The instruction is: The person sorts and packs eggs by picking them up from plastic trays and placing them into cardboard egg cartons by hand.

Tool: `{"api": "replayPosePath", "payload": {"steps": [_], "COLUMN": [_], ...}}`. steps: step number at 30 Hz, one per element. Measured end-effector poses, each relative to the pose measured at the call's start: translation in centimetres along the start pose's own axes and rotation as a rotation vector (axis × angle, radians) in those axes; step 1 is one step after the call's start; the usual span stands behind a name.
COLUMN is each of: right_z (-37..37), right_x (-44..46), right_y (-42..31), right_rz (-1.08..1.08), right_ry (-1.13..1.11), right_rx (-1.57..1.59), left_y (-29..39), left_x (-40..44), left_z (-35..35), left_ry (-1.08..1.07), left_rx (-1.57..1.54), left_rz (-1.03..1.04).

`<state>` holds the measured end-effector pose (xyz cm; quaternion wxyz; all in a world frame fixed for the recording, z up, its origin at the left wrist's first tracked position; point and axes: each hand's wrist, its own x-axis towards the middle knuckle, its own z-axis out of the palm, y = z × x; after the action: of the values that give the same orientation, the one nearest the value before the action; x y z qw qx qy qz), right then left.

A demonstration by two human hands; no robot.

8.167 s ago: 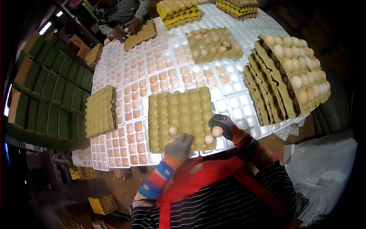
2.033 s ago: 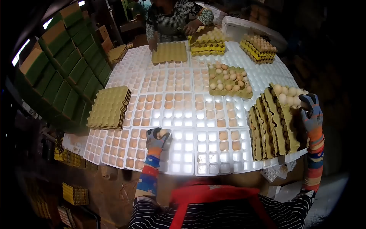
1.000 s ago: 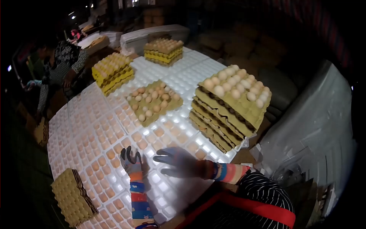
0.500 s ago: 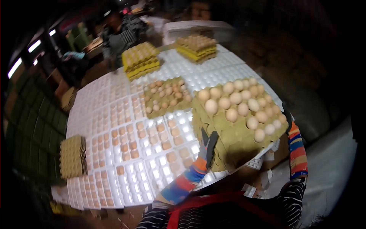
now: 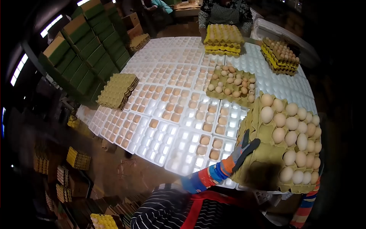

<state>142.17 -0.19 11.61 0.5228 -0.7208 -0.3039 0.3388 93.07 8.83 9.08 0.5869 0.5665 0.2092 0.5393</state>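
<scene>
A pulp egg tray point(image 5: 263, 152) lies at the right corner of the table, its right part filled with pale and brown eggs point(image 5: 301, 141) and its left cups bare. Another tray edge shows beneath it on the left. My left hand point(image 5: 244, 153), in a dark glove with a striped multicoloured cuff, rests at the tray's left side with its visible fingers apart. No egg shows between them. Of my right arm only the striped sleeve point(image 5: 307, 206) appears, below the tray's right edge; the hand itself is hidden behind the tray.
White plastic egg trays point(image 5: 156, 143) cover the table, many partly filled. A smaller-looking pulp tray of eggs point(image 5: 232, 84) sits mid-table. Stacked yellow trays point(image 5: 223, 40), mixed tray stacks point(image 5: 280, 57) and bare pulp trays point(image 5: 118, 91) stand around. A person point(image 5: 225, 15) stands opposite; green boxes point(image 5: 85, 45) rise left.
My view has swung left, so the table and trays sit further right in it. My left hand stays at the tray's left side; my right hand has gone out of sight behind the tray.
</scene>
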Motion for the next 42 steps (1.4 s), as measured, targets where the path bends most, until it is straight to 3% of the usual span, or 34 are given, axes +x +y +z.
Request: {"api": "replayPosePath", "payload": {"steps": [2, 3, 4, 5, 8, 10, 12, 13, 17, 22, 31, 38, 40, 42], "right_z": [1.0, 1.8, 2.9, 4.3, 10.7, 16.3, 21.3, 23.5, 31.1, 35.5, 40.4, 41.9, 42.2, 43.5], "right_x": [-2.5, -3.9, -5.7, -7.1, -11.3, -13.6, -15.9, -16.9, -19.3, -22.6, -25.4, -23.6, -22.9, -22.2], "right_y": [-1.4, -2.3, -3.2, -4.1, -7.6, -9.7, -10.6, -10.8, -9.1, -5.4, -1.5, -1.2, -0.3, 4.7], "right_rz": [-0.036, -0.057, -0.076, -0.097, -0.154, -0.175, -0.173, -0.166, -0.127, -0.094, -0.068, -0.094, -0.067, -0.064], "right_ry": [0.016, 0.016, 0.013, -0.003, -0.117, -0.255, -0.394, -0.459, -0.658, -0.598, -0.485, -0.423, -0.499, -0.75], "right_rx": [-0.002, 0.004, 0.012, 0.018, 0.078, 0.133, 0.208, 0.249, 0.383, 0.398, 0.258, -0.095, -0.153, -0.075], "left_y": [1.2, 3.9, 5.9, 7.5, 10.3, 13.2, 13.3, 13.6, 12.7, 10.1, 7.7, 7.5, 8.8, 10.1], "left_x": [0.3, 0.6, 1.0, 1.1, 0.7, -0.6, -1.8, -2.6, -4.2, -5.0, -5.9, -6.8, -7.5, -8.3], "left_z": [-0.8, -0.1, -0.6, -1.3, -4.1, -7.6, -11.5, -13.6, -21.2, -27.9, -33.3, -34.2, -33.9, -32.9], "left_ry": [-0.009, 0.088, 0.097, 0.11, 0.079, 0.04, -0.119, -0.058, 0.238, 0.35, 0.382, 0.44, 0.441, 0.369], "left_rx": [-0.071, -0.626, -0.589, -0.345, -0.427, -0.675, -1.219, -1.185, -0.574, -0.035, 0.485, 0.573, 0.608, 0.708], "left_rz": [0.045, -0.31, -0.312, -0.266, -0.219, -0.254, -0.331, -0.346, -0.39, -0.432, -0.495, -0.498, -0.478, -0.396]}}
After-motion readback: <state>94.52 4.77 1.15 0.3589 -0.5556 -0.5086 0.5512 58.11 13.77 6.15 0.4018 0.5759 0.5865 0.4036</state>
